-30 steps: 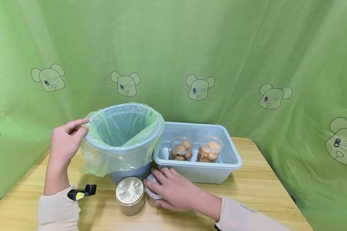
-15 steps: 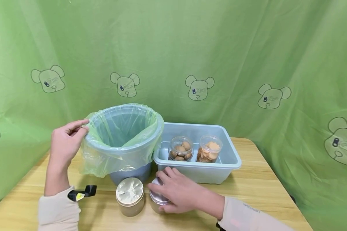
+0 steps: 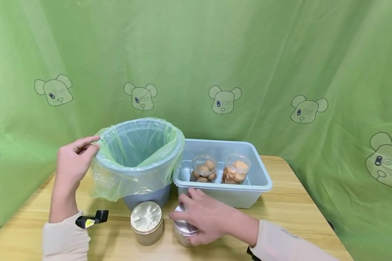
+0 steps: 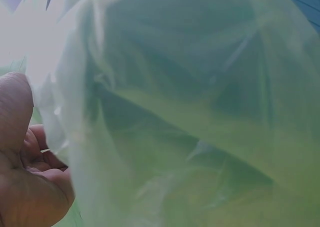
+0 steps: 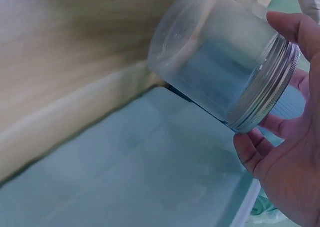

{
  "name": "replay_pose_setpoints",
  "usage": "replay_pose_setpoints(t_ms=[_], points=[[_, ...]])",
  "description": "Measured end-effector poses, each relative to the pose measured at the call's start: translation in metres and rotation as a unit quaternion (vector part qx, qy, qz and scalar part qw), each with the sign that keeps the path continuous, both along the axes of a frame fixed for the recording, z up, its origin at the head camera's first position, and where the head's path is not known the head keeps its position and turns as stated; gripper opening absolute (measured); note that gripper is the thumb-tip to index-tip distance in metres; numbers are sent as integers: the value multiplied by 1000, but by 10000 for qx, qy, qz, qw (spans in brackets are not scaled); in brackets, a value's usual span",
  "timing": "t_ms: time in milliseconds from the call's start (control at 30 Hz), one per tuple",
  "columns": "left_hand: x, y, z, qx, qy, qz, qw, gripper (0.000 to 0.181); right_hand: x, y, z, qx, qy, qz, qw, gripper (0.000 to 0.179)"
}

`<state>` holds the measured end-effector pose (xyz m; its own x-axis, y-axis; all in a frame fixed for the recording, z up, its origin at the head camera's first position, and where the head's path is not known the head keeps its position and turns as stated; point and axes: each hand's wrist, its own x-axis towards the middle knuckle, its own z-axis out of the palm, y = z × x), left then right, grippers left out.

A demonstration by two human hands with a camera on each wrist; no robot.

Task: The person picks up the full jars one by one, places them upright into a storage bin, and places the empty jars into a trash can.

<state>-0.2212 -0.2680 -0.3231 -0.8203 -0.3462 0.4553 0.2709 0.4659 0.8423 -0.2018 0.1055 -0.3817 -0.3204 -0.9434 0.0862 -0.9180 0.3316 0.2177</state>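
Observation:
At the left rim of a blue bin [image 3: 161, 195], my left hand [image 3: 72, 159] pinches the edge of a thin green bin bag [image 3: 130, 185] that lines it and hangs over its outside. The bag fills most of the left wrist view, with the thumb and curled fingers of the left hand [image 4: 30, 182] at its edge. My right hand [image 3: 207, 219] grips a clear plastic jar [image 5: 215, 62] from above, fingers around its silver screw lid [image 5: 270, 87]. The jar looks empty. A second silver-lidded jar [image 3: 147, 221] stands to its left, in front of the bin.
Behind the right hand, a light-blue tub [image 3: 222, 195] sits beside the bin. Inside it are an open jar of walnuts [image 3: 204, 168] and an open jar of thin orange-brown pieces [image 3: 236, 169]. A green curtain [image 3: 196, 54] hangs behind the wooden table [image 3: 290, 203].
My right hand has drawn its jar rightward and toward me, widening the gap from the other lidded jar. The left hand stays at the bin's rim.

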Motion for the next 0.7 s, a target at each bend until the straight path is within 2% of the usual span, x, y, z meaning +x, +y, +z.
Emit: replay_pose_setpoints(t_ms=[367, 700], points=[[1, 0, 1, 27, 4, -27, 10000, 34, 4, 3, 39, 202, 311, 56, 9993, 64], [1, -1, 0, 12, 43, -47, 10000, 33, 7, 9, 88, 196, 240, -20, 9995, 65]])
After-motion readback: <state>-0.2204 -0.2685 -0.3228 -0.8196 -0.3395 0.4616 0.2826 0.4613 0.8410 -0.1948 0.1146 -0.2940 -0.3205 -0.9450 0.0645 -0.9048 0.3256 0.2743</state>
